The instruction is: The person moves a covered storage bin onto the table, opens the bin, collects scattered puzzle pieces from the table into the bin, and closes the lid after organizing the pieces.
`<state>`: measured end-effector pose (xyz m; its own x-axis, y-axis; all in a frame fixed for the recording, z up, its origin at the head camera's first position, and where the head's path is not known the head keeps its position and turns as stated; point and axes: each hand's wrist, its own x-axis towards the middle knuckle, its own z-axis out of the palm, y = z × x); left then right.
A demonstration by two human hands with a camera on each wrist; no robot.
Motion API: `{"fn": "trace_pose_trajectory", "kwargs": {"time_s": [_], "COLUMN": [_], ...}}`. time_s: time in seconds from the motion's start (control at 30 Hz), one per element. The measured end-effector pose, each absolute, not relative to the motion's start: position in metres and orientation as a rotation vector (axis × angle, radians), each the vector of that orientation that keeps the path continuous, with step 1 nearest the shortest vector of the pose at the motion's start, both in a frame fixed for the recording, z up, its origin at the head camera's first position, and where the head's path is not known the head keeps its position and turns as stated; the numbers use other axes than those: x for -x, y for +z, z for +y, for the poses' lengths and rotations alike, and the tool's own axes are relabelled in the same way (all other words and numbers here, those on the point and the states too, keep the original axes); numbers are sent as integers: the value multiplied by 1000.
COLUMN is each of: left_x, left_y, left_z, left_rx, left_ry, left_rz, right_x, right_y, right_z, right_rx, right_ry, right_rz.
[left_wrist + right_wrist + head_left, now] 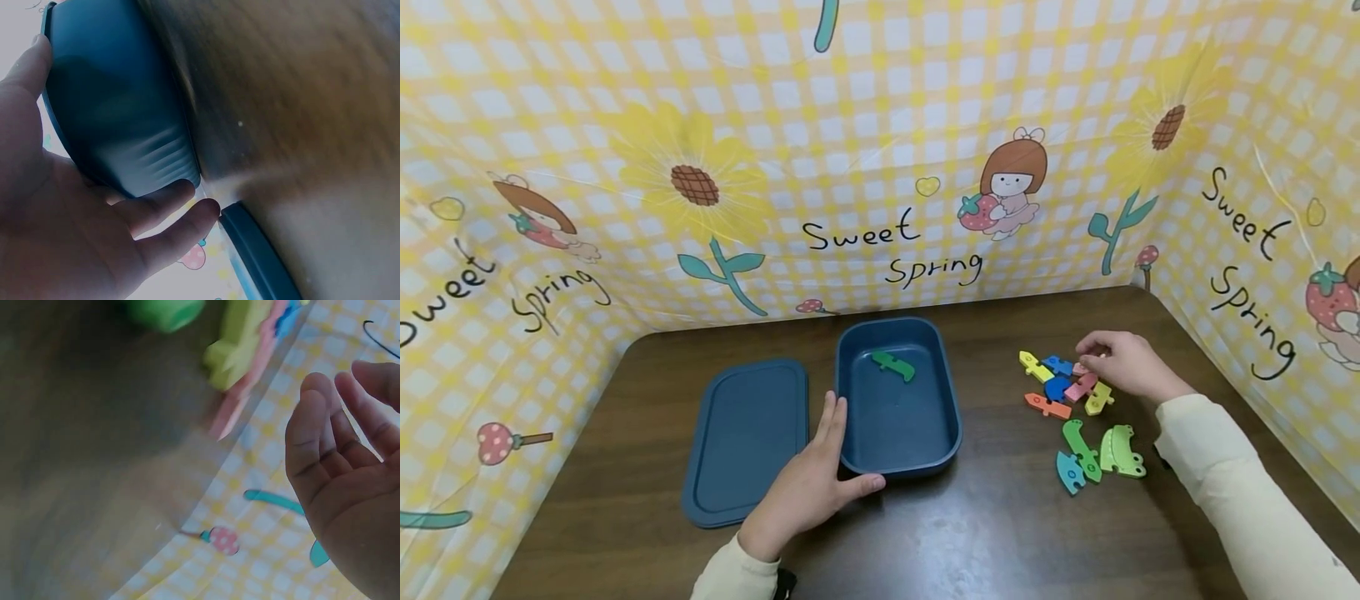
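My left hand (808, 492) lies against the near left corner of a dark blue rectangular box (898, 429), fingers extended along its side and thumb at the front rim. In the left wrist view, the fingers touch the box wall (112, 87). A green puzzle piece (893, 367) lies inside the box. At the right, my right hand (1131, 365) hovers over a cluster of colourful puzzle pieces, nearest a pink piece (1082, 387) and a yellow piece (1100, 398). In the right wrist view, its fingers are loosely bent with nothing visible between them.
A dark blue lid (748, 442) lies flat left of the box. Around the cluster are an orange piece (1047, 406), a blue disc (1057, 388) and a long yellow piece (1036, 367). Nearer are a green piece (1082, 450), a light-green piece (1122, 452) and a light-blue piece (1071, 473).
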<state>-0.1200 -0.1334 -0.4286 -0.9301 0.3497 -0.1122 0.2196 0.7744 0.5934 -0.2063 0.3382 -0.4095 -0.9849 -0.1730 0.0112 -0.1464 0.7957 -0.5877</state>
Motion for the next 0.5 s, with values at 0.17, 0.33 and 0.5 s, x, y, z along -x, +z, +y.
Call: {"fn": "trace_pose_trajectory", "kwargs": {"time_s": [0.17,0.33,0.5], "left_x": [120,121,121], "left_y": [-429,-430,-430], "left_z": [-133,-134,-134], "left_rx": [-451,-449,-446], "left_ry": [886,882,881], "left_rz": [2748,2747,2746], "right_x": [199,193,187], "right_y": [-417,-428,-437], "right_z": [356,369,375], "right_rx": [287,342,383], "right_ry": [-871,-820,-766], "right_rz": [2920,2895,2908]}}
